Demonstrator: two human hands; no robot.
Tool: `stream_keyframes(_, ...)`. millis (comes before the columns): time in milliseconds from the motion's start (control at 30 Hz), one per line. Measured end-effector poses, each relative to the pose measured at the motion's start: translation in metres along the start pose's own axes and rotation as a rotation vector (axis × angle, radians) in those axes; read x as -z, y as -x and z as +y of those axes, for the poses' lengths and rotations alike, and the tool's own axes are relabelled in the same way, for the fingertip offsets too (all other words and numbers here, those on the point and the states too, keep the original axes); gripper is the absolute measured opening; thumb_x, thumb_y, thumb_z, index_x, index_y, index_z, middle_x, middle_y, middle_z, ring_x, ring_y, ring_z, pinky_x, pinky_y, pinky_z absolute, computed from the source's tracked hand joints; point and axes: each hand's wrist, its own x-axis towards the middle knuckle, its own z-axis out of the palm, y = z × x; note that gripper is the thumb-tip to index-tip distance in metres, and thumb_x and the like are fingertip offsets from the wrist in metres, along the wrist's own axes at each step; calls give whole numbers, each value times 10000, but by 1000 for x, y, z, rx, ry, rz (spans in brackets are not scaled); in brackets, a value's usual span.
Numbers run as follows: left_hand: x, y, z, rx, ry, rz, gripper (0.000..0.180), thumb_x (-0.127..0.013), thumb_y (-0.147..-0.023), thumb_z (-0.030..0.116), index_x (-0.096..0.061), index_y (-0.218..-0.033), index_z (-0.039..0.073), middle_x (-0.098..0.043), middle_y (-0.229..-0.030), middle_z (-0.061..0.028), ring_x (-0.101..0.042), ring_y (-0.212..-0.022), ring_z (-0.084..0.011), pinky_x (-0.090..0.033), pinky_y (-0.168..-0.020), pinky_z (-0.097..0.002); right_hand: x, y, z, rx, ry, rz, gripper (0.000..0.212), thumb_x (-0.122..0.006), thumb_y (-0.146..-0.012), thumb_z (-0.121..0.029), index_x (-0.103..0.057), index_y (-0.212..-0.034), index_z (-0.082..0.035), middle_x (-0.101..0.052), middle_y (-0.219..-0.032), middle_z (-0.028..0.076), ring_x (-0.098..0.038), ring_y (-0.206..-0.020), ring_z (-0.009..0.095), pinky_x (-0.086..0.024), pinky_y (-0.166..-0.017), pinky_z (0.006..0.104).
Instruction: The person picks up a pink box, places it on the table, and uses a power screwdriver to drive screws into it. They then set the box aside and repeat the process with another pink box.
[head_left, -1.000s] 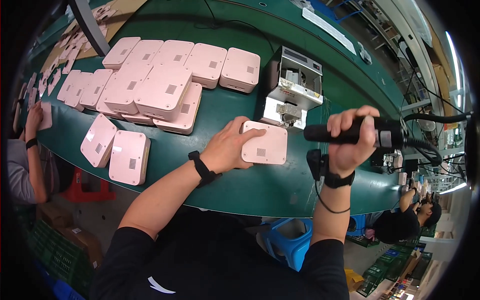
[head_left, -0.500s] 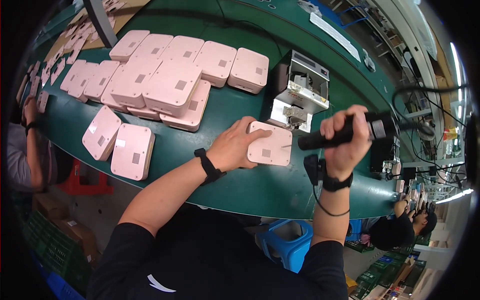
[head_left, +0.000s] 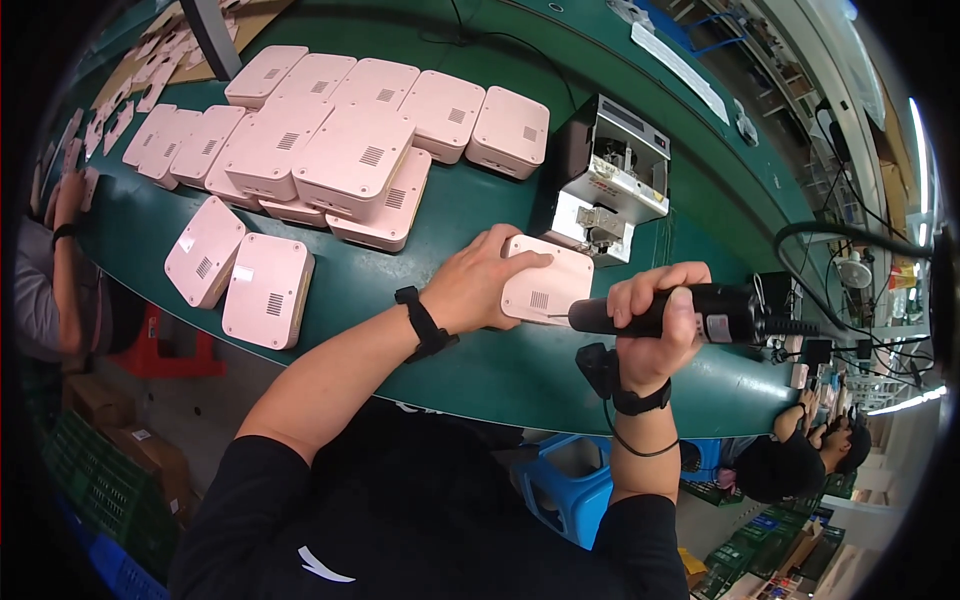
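My left hand (head_left: 480, 285) is closed around the left side of a pale pink square box (head_left: 556, 275) with rounded corners, a vent grille and corner holes. The box lies on the green tabletop, my thumb across its upper face. My right hand (head_left: 660, 320) grips a black corded electric screwdriver (head_left: 715, 312), held nearly level. Its thin bit reaches over the near edge of the box, close to a corner; whether it touches a screw I cannot make out. Just beyond the box stands a metal screw feeder (head_left: 608, 180) with a black side.
Stacked pink boxes (head_left: 340, 150) fill the table's far left; two more (head_left: 268, 292) lie nearer the front edge. The screwdriver's cable (head_left: 800, 235) loops up at the right. A blue stool (head_left: 565, 490) stands below the table. Other people sit at both ends.
My right hand has moved down and left, bringing the screwdriver's bit from the box's right side to its near edge. The left hand still holds the box.
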Motion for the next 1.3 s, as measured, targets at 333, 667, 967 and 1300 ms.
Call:
stream_keyframes(333,0,1,0,17,12,3,773,-875,-602,187,-583,-1316,232,-443,-1318,-125,-499,-1224,-336,-478,-999,-410,-2,-1,2,18,6,-38,253,-553,-912,-279,-444,-997,-67,-494,-673,78,-444,-491,158,-421,-511,334)
stream_keyframes(667,-5,-2,7,18,19,-12,778,-864,-607,193,-574,-1328,231,-435,-1330,-115,-477,-1248,-330,-469,-1008,-417,13,-82,-11,211,62,122,204,-534,-962,-266,-506,-970,-65,-483,-670,63,-457,-515,169,-419,-548,342)
stream_keyframes(967,-2,-4,8,23,28,-15,786,-865,-601,185,-573,-1330,235,-434,-1327,-116,-479,-1247,-330,-471,-1008,-417,13,-66,-6,55,30,98,211,-520,-965,-278,-499,-964,-69,-476,-670,57,-456,-518,170,-416,-551,339)
stream_keyframes(1300,-10,-2,1,-3,37,34,779,-875,-590,187,-588,-1313,230,-445,-1315,-127,-488,-1240,-339,-477,-1002,-424,-28,-14,-16,15,-87,-109,299,-531,-937,-345,-446,-1023,-71,-488,-686,60,-468,-508,165,-432,-542,339)
